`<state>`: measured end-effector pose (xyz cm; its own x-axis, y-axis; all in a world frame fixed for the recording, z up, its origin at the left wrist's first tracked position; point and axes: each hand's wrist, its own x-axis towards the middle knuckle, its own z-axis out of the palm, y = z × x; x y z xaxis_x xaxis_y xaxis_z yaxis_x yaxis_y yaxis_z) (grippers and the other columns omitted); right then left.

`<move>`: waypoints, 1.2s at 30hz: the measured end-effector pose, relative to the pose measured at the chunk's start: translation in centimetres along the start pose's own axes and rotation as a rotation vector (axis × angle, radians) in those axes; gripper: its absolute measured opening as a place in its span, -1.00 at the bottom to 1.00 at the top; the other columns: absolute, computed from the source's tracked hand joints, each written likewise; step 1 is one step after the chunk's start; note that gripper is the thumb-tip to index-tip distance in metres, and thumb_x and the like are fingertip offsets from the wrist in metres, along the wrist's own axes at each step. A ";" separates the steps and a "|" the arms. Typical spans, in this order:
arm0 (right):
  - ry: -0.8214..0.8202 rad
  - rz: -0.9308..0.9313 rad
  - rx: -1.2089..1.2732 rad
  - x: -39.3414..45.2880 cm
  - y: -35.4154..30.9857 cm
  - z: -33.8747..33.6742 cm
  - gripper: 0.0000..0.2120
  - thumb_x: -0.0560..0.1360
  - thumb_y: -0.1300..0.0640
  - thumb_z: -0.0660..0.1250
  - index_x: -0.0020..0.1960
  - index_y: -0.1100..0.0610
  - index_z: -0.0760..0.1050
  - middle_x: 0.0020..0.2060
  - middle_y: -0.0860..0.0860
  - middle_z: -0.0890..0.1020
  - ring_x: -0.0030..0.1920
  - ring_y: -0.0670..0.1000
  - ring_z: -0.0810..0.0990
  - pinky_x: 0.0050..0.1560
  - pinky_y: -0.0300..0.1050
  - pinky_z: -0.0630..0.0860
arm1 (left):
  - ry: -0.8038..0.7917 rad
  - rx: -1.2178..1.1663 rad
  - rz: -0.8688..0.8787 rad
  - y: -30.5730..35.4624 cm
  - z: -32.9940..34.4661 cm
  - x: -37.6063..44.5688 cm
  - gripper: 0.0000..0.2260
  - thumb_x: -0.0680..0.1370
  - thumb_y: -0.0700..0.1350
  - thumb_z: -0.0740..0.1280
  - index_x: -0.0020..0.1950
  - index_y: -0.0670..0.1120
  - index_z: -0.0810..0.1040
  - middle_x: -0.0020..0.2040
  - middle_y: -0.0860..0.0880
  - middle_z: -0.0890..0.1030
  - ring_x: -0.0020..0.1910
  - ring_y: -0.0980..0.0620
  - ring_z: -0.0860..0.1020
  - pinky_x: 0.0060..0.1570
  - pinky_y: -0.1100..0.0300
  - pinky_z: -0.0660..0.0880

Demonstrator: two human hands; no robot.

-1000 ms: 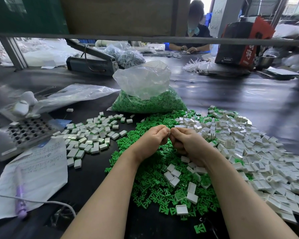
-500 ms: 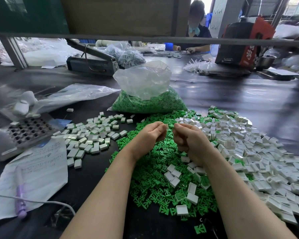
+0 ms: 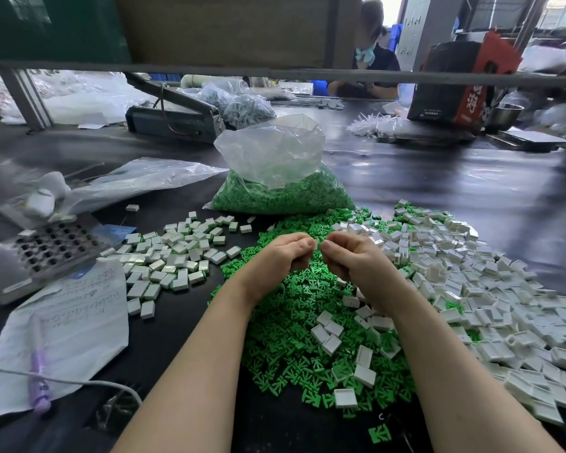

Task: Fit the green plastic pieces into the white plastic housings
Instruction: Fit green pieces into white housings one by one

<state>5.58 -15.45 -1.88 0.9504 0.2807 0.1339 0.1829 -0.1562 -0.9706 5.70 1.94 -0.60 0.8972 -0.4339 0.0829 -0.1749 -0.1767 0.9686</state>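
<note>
Your left hand (image 3: 280,256) and right hand (image 3: 353,256) are raised side by side over the heap of green pieces (image 3: 294,325), fingers curled in, fingertips nearly meeting. Something small and pale shows between the fingertips; whether either hand grips it I cannot tell. White housings (image 3: 490,289) lie heaped to your right, a few scattered on top of the green. A second group of white blocks (image 3: 174,256) lies to your left on the dark table (image 3: 438,197). Behind the heap stands a clear bag (image 3: 281,171) of green pieces. A sheet of paper (image 3: 72,328) lies near your left forearm.
</note>
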 end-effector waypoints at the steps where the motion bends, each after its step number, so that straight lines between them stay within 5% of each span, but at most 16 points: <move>1: -0.019 0.011 -0.005 0.0 0.1 -0.1 -0.80 0.62 0.17 0.25 -0.16 0.20 0.48 -0.43 -0.01 0.39 -0.44 -0.09 0.29 -0.43 -0.26 0.24 | -0.014 0.005 -0.010 0.0 0.0 -0.1 -0.73 0.68 -0.14 0.10 -0.22 -0.05 0.36 -0.33 0.07 0.32 -0.35 0.16 0.29 -0.27 0.32 0.29; 9: -0.106 0.092 0.094 0.0 0.2 -0.2 -0.68 0.65 0.12 0.18 -0.28 0.11 0.44 -0.46 0.03 0.30 -0.51 -0.09 0.20 -0.49 -0.26 0.13 | -0.054 0.000 -0.042 0.2 0.0 0.0 -0.71 0.69 -0.16 0.11 -0.23 -0.04 0.38 -0.34 0.09 0.32 -0.38 0.20 0.30 -0.30 0.43 0.33; 17: -0.101 0.117 0.136 -0.2 0.1 0.1 -0.71 0.66 0.15 0.15 -0.23 0.14 0.40 -0.49 -0.06 0.31 -0.53 -0.13 0.19 -0.53 -0.32 0.15 | -0.032 0.015 -0.061 0.0 0.7 0.2 -0.79 0.70 -0.16 0.09 -0.11 -0.12 0.38 -0.28 0.03 0.32 -0.28 0.11 0.30 -0.09 0.15 0.31; 36: -0.112 0.108 0.102 -0.5 -0.2 0.1 -0.73 0.66 0.18 0.15 -0.21 0.15 0.41 -0.51 -0.14 0.38 -0.54 -0.18 0.22 -0.53 -0.36 0.19 | -0.081 0.045 -0.062 0.0 0.7 0.1 -0.78 0.70 -0.14 0.09 -0.07 -0.13 0.45 -0.30 0.06 0.33 -0.36 0.21 0.33 -0.24 0.39 0.33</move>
<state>5.04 -15.43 -1.82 0.9280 0.3725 0.0097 0.0489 -0.0958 -0.9942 5.55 1.29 -0.77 0.8716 -0.4903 0.0023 -0.1397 -0.2439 0.9597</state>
